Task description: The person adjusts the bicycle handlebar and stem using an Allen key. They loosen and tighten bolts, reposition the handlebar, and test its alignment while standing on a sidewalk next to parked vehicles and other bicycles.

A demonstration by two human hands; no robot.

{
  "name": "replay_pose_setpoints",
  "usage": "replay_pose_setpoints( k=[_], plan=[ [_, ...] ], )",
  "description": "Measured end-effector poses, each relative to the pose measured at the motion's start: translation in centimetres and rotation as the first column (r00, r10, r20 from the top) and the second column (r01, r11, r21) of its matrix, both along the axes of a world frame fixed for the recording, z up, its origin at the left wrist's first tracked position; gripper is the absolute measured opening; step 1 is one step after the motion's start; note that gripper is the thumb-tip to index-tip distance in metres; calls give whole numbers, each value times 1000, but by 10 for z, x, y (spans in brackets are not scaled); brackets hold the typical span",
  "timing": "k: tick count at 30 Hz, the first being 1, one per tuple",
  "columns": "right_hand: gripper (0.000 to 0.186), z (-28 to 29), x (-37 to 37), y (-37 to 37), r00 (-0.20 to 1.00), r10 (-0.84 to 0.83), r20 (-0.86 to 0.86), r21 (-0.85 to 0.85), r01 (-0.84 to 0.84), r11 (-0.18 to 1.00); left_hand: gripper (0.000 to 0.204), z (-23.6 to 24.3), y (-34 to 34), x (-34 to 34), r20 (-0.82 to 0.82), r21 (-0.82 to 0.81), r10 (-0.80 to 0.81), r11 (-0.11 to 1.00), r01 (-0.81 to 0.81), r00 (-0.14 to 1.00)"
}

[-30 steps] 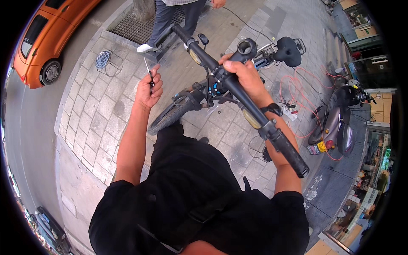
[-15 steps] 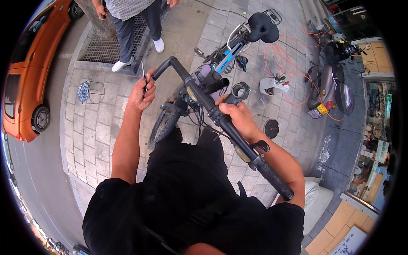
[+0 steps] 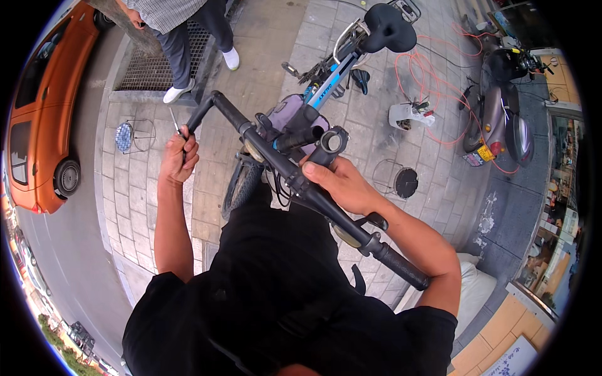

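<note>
My left hand (image 3: 180, 153) is closed around a thin tool (image 3: 175, 118) with a silver shaft and dark handle, resembling a screwdriver. Just beside it is the bare left end of a black bicycle handlebar (image 3: 232, 113). My right hand (image 3: 342, 183) grips the handlebar's stem (image 3: 326, 149) near the middle, thumb on top; its round clamp opening faces up, apart from the bike's black upright tube (image 3: 300, 139). A brake lever (image 3: 375, 220) and textured grip (image 3: 401, 266) remain on the bar's right half. Beyond stands the bicycle (image 3: 326, 88), with a blue-and-silver frame.
A person (image 3: 182, 44) stands at the far left beside a tree grate. A small wire stool (image 3: 125, 136) is at left, and an orange car (image 3: 50, 119) is on the road. Red hose (image 3: 411, 62), a white container (image 3: 407, 116) and a parked scooter (image 3: 498, 119) are at right.
My left hand with the tool has moved left and down. The handlebar's left end has shifted the same way, while my right hand keeps its grip on the stem.
</note>
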State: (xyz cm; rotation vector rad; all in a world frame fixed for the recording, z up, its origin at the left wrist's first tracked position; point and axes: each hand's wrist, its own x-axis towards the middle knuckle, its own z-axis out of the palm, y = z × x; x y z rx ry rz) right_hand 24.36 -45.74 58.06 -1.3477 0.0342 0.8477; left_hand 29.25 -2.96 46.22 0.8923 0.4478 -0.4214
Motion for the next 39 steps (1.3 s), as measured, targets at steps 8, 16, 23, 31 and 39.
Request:
replay_pose_setpoints(
  k=[8, 16, 23, 31, 39],
  plan=[
    [47, 23, 4, 6, 996, 81, -41, -106, -85, 991, 21, 98, 9, -14, 354, 220, 162, 943, -250, 921],
    [49, -16, -20, -5, 967, -204, -154, -289, 154, 945, 35, 127, -43, -22, 441, 259, 154, 922, -289, 884],
    [53, -17, 6, 2, 957, -101, -273, -233, 36, 972, 33, 143, -49, -20, 558, 273, 199, 873, -405, 806],
    [57, -14, 11, 1, 960, -91, -266, -274, 16, 962, 32, 129, -54, -35, 542, 230, 273, 861, -453, 794],
    [53, -24, -3, 3, 974, -64, -217, -321, -9, 947, 40, 118, -40, -53, 541, 162, 300, 879, -448, 785]
  ],
)
